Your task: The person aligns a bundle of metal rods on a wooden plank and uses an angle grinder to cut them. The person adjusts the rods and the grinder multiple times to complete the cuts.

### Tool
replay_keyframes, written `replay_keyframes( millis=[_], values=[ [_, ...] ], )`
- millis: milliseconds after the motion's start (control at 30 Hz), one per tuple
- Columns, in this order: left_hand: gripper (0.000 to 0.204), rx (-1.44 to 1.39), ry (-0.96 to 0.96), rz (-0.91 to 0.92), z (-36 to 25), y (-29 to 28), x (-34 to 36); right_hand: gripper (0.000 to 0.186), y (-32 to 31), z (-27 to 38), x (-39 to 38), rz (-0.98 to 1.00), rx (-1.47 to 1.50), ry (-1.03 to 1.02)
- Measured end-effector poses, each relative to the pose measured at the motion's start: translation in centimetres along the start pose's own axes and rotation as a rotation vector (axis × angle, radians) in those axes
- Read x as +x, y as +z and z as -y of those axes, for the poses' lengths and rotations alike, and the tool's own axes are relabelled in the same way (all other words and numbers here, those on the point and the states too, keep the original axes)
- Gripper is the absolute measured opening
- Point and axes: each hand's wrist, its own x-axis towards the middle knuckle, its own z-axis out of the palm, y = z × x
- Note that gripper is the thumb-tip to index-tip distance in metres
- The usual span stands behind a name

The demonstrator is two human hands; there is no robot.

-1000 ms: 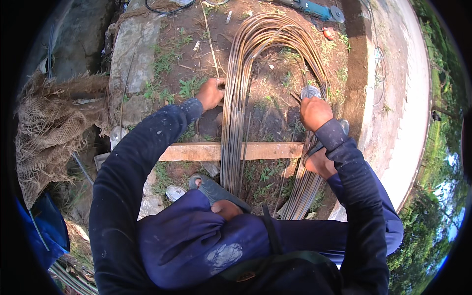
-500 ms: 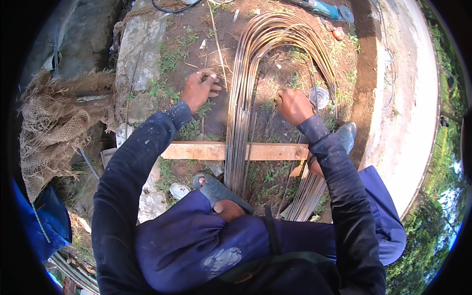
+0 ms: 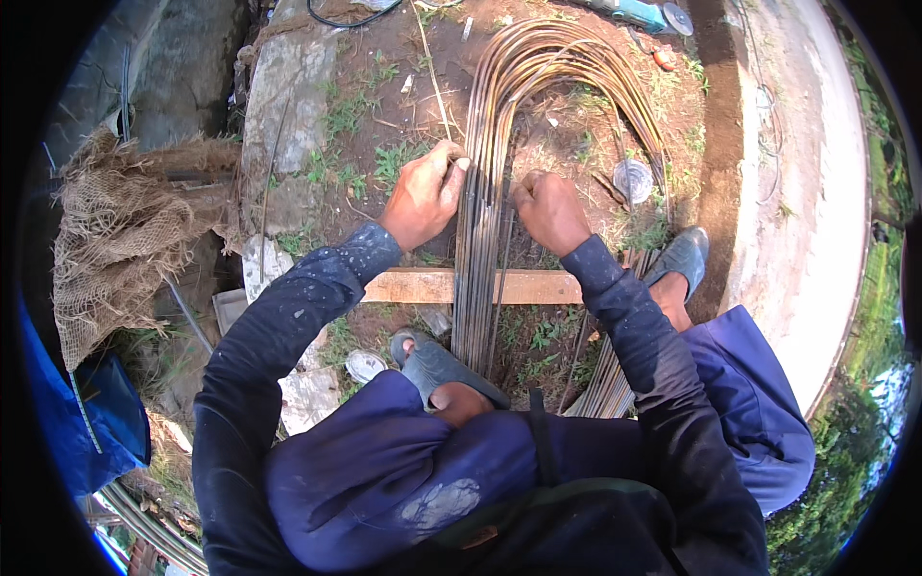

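Observation:
A thick bundle of thin steel rods (image 3: 487, 144), bent over in a U at the far end, lies on the ground in front of me. My left hand (image 3: 425, 195) is at the left edge of its left leg, thumb and fingers pinched together. Just right of the same leg, my right hand (image 3: 554, 213) is closed with its fingers curled inward. Whatever either hand pinches is hidden or too thin to make out. Under the rods a wooden board (image 3: 538, 287) runs crosswise. My sandalled feet (image 3: 447, 370) rest on either side of the bundle's lower part.
A teal angle grinder (image 3: 639, 13) lies at the far right. Round clear lids or cups (image 3: 633, 180) sit by the right leg of rods and near my left foot. Burlap (image 3: 120, 240) and a blue tarp (image 3: 96, 422) are at left; a concrete strip (image 3: 783, 192) runs along the right.
My left hand has moved right, up to the rods, and its fingers have closed in. My right hand has shifted slightly left and nearer, toward the bundle.

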Motion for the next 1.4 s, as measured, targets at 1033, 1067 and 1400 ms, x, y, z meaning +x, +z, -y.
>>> replay_keyframes(
  millis=[1033,1067,1400],
  values=[
    [0.020,0.118,0.188,0.416,2.6,3.2,6.5,0.026,-0.5,-3.9,2.3,-0.072,0.139,-0.375],
    [0.019,0.124,0.256,0.371,2.8,3.1,6.3,0.024,-0.6,-3.4,2.5,-0.036,0.165,-0.345],
    [0.014,-0.116,-0.077,0.163,4.0,2.4,4.5,0.043,-0.5,-5.8,5.5,0.022,-0.005,-0.359]
  ],
)
